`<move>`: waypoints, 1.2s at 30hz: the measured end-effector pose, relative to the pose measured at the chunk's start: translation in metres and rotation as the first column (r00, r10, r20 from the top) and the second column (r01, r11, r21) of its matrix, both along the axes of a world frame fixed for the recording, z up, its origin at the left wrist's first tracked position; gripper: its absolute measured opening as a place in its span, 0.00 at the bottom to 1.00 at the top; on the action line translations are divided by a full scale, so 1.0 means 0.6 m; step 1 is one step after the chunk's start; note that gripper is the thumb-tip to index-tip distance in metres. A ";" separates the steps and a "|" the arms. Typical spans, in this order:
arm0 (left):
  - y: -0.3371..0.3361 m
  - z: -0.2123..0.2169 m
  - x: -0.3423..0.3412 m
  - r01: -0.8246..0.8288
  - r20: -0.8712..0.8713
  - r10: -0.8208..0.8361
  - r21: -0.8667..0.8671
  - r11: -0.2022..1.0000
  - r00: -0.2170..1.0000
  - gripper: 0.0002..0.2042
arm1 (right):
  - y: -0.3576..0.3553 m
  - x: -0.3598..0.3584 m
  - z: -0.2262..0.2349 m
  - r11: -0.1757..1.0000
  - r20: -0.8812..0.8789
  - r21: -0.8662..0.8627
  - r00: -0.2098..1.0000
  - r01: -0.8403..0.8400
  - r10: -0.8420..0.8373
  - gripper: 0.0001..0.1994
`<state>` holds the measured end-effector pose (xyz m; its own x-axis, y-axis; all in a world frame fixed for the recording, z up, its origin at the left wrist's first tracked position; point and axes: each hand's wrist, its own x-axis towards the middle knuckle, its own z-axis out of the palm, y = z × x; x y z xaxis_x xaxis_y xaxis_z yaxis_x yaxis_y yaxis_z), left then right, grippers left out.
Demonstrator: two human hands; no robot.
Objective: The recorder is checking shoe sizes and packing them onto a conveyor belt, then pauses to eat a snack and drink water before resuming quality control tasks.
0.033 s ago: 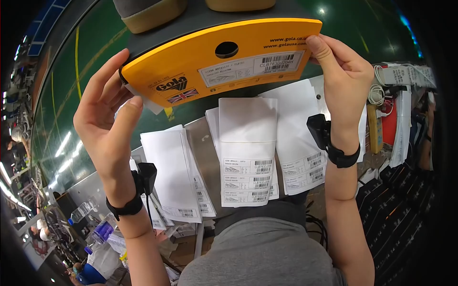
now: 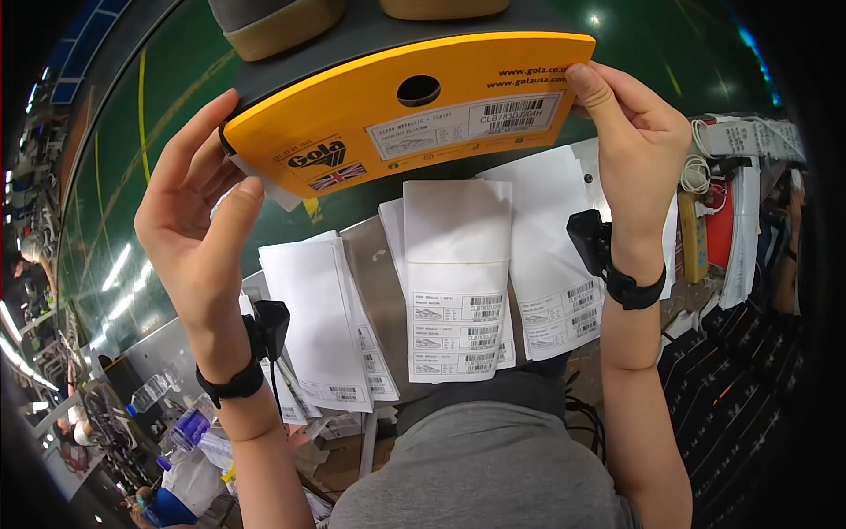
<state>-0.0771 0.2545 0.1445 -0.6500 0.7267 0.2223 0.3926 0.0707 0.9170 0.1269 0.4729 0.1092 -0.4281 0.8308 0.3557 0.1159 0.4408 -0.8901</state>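
Green flooring with yellow lines fills the background from 9 to 1 o'clock, and a grey work surface [image 2: 374, 264] sits at centre beneath your raised hands. Your two hands hold an orange shoebox [image 2: 388, 115] up at 12 o'clock, its end panel facing you; that panel carries a round finger hole, a white barcode label and a small flag emblem. Your left hand [image 2: 198, 220], at 9 o'clock, grips the box's left corner: the thumb presses the front face, and the fingers wrap behind, held close together. Your right hand [image 2: 639, 141], at 2 o'clock, pinches the right corner, thumb on the front edge and curled fingers behind. Each wrist wears a black band with a small black device [image 2: 589, 240]. Two shoe soles [image 2: 282, 22] show above the box at 12 o'clock. Below it, at centre, white label sheets [image 2: 456, 291] with barcode stickers lie overlapping on the surface. At 3 o'clock stand a white cable coil [image 2: 696, 172] and further papers. At 7 o'clock, plastic bottles [image 2: 181, 423] lie among clutter.
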 end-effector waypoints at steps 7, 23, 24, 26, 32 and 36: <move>0.009 -0.002 -0.001 0.020 -0.021 -0.020 0.017 1.000 1.000 0.25 | 0.009 0.009 -0.006 1.000 0.014 -0.024 1.000 0.019 -0.019 0.11; 0.077 -0.100 -0.007 0.028 -0.372 -0.081 -0.143 0.989 0.925 0.26 | 0.044 -0.035 -0.057 0.993 0.073 -0.101 0.995 -0.061 0.069 0.07; 0.089 -0.111 -0.005 -0.033 -0.481 -0.108 -0.276 0.961 0.870 0.28 | 0.044 -0.060 -0.069 0.987 -0.001 -0.038 0.988 -0.154 0.154 0.08; 0.098 -0.122 0.006 -0.193 -0.488 -0.156 -0.589 0.785 0.859 0.30 | 0.055 -0.040 -0.061 0.985 0.515 -0.090 0.840 -0.145 0.171 0.11; 0.120 -0.132 0.031 -0.151 -0.732 -0.236 -0.420 0.895 0.639 0.34 | 0.090 0.012 -0.105 0.929 0.377 -0.177 0.849 -0.326 0.370 0.16; 0.117 -0.144 0.039 -0.163 -0.703 -0.184 -0.396 0.904 0.687 0.33 | 0.074 0.018 -0.078 0.917 0.468 -0.242 0.789 -0.317 0.397 0.22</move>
